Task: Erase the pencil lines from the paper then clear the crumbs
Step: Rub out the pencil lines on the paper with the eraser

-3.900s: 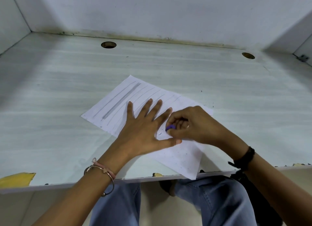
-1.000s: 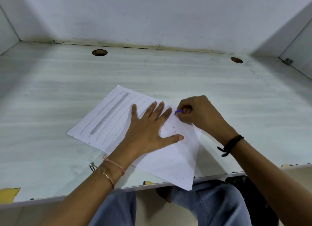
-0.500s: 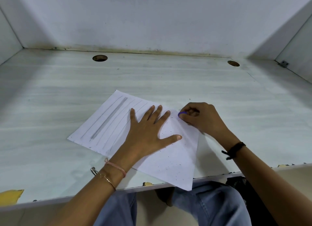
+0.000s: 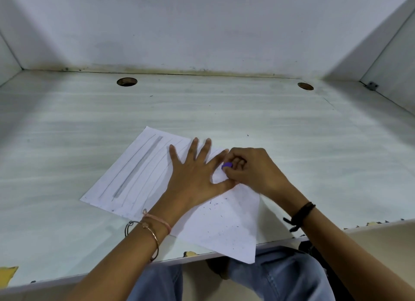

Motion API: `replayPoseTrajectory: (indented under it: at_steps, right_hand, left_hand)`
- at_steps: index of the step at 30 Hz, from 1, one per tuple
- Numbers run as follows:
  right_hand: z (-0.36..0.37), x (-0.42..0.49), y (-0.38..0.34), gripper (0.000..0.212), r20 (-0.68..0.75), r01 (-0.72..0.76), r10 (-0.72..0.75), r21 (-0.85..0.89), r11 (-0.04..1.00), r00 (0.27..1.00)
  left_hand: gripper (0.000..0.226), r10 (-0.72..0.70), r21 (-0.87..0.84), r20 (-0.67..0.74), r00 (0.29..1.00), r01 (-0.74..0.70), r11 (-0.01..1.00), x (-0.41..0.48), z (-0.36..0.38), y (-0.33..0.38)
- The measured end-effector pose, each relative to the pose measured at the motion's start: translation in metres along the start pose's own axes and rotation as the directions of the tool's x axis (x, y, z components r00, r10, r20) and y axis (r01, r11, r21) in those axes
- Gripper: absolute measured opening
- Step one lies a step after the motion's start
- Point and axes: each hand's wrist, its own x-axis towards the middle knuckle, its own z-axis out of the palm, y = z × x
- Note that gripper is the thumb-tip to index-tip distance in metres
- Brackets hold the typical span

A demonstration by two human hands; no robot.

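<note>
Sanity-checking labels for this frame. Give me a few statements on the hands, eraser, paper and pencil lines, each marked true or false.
1. The left hand lies flat, fingers spread, on the paper. True.
2. The right hand pinches a purple eraser. True.
3. All pencil lines are erased. False: several lines remain on the paper's left part.
4. The paper lies wholly on the desk. False: its near corner overhangs the front edge.
5. Dark crumbs dot the paper near the person. True.

A pale desk (image 4: 67, 143) has a left hole (image 4: 126, 81) and a right hole (image 4: 305, 86).
</note>
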Motion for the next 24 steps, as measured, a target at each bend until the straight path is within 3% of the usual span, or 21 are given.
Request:
replayPoseTrajectory:
  at_steps: [6, 11, 18, 22, 24]
  right_hand:
    - [-0.022, 0.035, 0.010, 0.006, -0.150, -0.123, 0.093, -0.211, 0.970, 0.984]
    - [-0.005, 0.013, -0.008, 0.004, 0.001, -0.016, 0.016, -0.139, 0.990, 1.000]
    - [-0.023, 0.037, 0.007, 0.008, -0.117, -0.108, 0.081, -0.245, 0.963, 0.990]
    - [-0.007, 0.011, -0.012, 0.005, 0.060, 0.010, -0.001, -0.141, 0.990, 0.998]
    - [-0.008, 0.012, -0.005, 0.005, 0.048, 0.006, 0.002, -0.153, 0.988, 0.999]
  left_hand:
    - [0.082, 0.000, -0.036, -0.027, 1.000, -0.001, 0.999, -0.002, 0.000, 0.000]
    - [0.085, 0.003, -0.006, -0.019, 1.000, -0.003, 1.000, -0.002, 0.000, 0.001]
    - [0.082, 0.000, -0.036, -0.025, 1.000, -0.001, 0.999, -0.002, -0.001, 0.001]
    - [0.085, 0.012, -0.008, -0.026, 1.000, -0.012, 1.000, -0.001, 0.000, 0.002]
    - [0.085, 0.007, -0.022, -0.024, 1.000, -0.008, 1.000, -0.001, 0.000, 0.001]
